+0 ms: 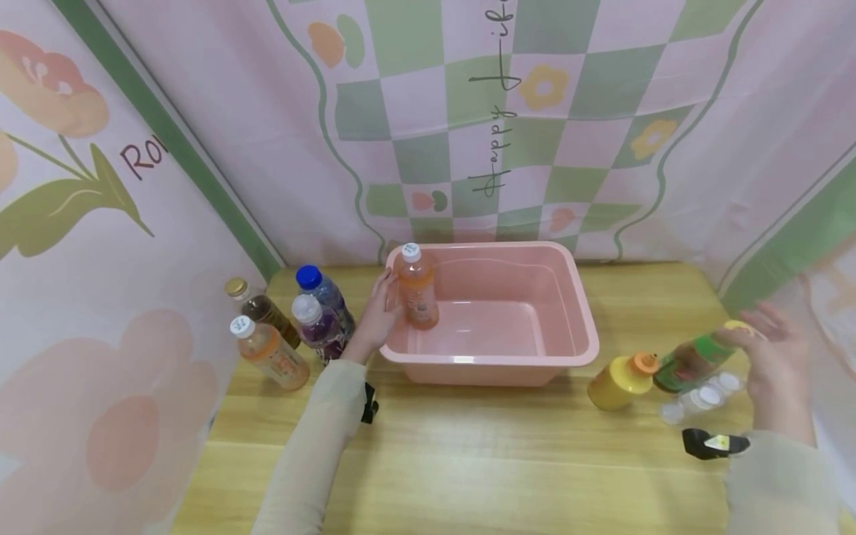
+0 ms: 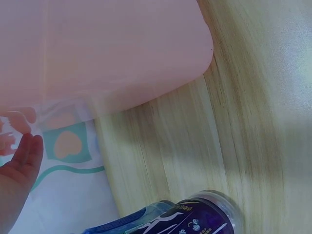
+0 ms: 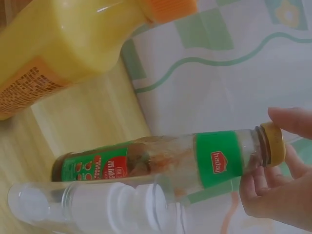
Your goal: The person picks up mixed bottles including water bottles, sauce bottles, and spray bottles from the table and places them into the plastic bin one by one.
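Note:
My left hand (image 1: 383,316) rests at the left rim of a pink plastic basin (image 1: 491,360), its fingers extended beside an orange drink bottle (image 1: 420,297) with a white cap that stands inside. In the left wrist view its fingertips (image 2: 34,141) are near the edge of that bottle. On the right, my right hand (image 1: 779,371) is blurred at the yellow cap of a green-labelled sauce bottle (image 3: 161,161). Thumb and fingers lie on either side of that cap, loosely spread. A yellow squeeze bottle (image 1: 618,383) with an orange top and clear white-lidded containers (image 1: 702,399) stand close by.
Left of the basin stand another orange drink bottle (image 1: 274,357), a gold-capped dark bottle (image 1: 264,312), a purple bottle (image 1: 319,327) and a blue-capped bottle (image 1: 328,290). The wooden table (image 1: 495,461) meets a patterned cloth (image 1: 428,160) at the back.

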A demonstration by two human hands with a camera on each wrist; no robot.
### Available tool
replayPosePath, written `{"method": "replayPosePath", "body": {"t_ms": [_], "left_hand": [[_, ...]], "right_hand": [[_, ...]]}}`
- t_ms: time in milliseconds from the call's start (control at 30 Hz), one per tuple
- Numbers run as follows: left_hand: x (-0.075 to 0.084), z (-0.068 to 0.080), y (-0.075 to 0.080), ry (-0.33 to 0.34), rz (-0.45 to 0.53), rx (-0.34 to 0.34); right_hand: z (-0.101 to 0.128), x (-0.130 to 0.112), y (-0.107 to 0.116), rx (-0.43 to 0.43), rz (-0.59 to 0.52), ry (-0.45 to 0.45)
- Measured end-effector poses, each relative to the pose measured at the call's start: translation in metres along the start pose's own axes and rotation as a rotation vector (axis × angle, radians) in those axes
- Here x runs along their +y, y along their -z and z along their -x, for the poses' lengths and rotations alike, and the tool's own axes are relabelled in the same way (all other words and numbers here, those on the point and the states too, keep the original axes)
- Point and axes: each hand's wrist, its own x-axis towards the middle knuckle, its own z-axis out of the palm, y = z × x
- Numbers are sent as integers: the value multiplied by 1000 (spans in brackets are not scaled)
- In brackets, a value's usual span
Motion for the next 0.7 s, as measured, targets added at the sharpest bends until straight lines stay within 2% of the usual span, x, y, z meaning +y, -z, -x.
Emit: {"method": "replayPosePath", "body": {"t_ms": [100,200,467,700], "left_hand": [[-1,0,0,-4,2,5],[-1,0,-1,-5,7,8],[0,0,-1,13,16,6],[1,0,0,20,16,6]], "right_hand": [[-1,3,-1,-23,-91,38],[0,4,-4,-7,-90,48],[1,5,-10,100,1,38],[0,4,-15,196,147,12]]}}
